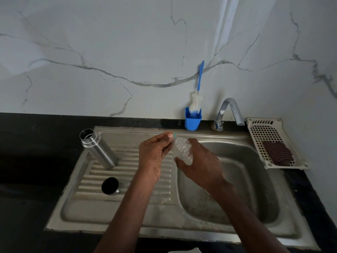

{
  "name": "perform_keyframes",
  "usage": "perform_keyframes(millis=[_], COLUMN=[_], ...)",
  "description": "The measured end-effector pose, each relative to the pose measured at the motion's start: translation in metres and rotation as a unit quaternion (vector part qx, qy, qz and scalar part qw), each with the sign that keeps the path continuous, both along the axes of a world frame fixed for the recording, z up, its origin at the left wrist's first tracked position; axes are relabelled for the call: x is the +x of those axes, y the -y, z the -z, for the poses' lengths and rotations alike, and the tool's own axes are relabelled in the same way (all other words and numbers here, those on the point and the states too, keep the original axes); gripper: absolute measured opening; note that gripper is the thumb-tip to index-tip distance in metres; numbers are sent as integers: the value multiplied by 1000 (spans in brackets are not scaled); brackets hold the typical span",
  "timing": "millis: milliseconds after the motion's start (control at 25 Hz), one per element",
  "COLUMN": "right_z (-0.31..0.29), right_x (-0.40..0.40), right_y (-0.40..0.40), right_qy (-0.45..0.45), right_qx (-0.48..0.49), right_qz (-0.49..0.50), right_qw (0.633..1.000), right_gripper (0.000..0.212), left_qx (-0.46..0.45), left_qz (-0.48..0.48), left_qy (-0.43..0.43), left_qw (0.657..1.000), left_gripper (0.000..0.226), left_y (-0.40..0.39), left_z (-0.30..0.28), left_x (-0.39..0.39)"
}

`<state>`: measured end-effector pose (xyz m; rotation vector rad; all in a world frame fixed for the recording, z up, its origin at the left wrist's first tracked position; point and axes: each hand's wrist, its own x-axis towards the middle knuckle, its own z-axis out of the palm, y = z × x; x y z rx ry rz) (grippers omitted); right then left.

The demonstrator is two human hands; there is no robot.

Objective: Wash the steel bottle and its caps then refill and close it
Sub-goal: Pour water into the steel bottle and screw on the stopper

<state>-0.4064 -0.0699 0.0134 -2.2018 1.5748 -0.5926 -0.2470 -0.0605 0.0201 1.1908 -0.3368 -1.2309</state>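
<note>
The open steel bottle (99,150) stands uncapped on the ribbed drainboard (127,179) at the left. A dark round steel cap (110,185) lies in front of it on the drainboard. Over the edge between drainboard and basin, my right hand (199,162) grips a clear ribbed plastic bottle (182,149). My left hand (154,154) pinches its top end, where a small green cap (174,135) shows. No second steel cap is visible.
The sink basin (255,179) lies at the right under a curved tap (230,111). A blue holder (193,121) with a bottle brush (197,99) stands against the wall. A white basket (269,136) holding a dark scrubber (278,152) sits at the far right.
</note>
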Motion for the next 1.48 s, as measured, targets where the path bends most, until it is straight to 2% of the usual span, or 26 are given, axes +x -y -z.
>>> perform_keyframes(millis=[200,280,320,400,440,560,600,640,680,720,760,800,880,960,1000,1040,1120,1200,1240,1280,1400,1480], right_z=[-5,-14,-20,-29,-31,-21,-15,-9,-4,0,1,1,0,-2,-2,0,6,10,13,16,34,46], right_x=[4,5,4,-1,-3,-5,-4,-2,-1,0,1,2,5,14,20,27,42,59,70,80,107,118], right_y=[7,11,15,26,31,42,45,47,50,53,56,62,75,92,103,114,140,163,175,187,221,238], right_qy=[-18,50,118,258,321,466,486,500,510,517,516,509,471,370,323,291,265,245,224,202,148,124], right_qx=[25,109,174,321,396,588,615,626,627,622,613,598,525,391,321,259,166,119,97,74,30,34], right_qz=[-9,-29,-52,-108,-145,-263,-292,-308,-310,-303,-283,-249,-144,-66,-31,5,45,50,52,55,63,80], right_qw=[999,992,976,905,848,606,548,514,501,504,527,568,695,840,889,921,949,961,968,975,986,988], right_gripper=[77,75,67,49,51,72,75,77,78,78,77,76,71,55,48,47,55,62,64,65,72,75], left_qx=[6,-1,-8,-30,-41,-81,-91,-95,-97,-102,-104,-100,-65,-7,21,49,90,149,174,190,196,192], left_qz=[10,26,35,59,73,118,132,139,143,146,151,156,158,136,135,150,232,320,341,349,349,353], left_qy=[-6,-4,-4,-11,-17,-20,-8,12,39,63,76,80,108,239,343,444,573,656,680,689,666,667], left_qw=[1000,1000,999,998,996,989,987,986,984,982,980,980,979,961,929,882,781,667,625,605,629,627], left_gripper=[17,15,16,22,25,26,25,26,27,30,33,37,40,30,28,35,59,82,90,96,101,99], left_y=[-1,0,2,5,7,16,19,23,26,30,34,40,54,75,85,95,111,120,123,125,127,125], left_z=[-8,-12,-14,-19,-23,-35,-40,-42,-42,-41,-36,-28,-5,29,49,70,108,137,149,158,175,178], left_x=[8,15,19,25,26,28,27,26,25,25,28,33,45,61,69,78,91,101,105,109,116,117])
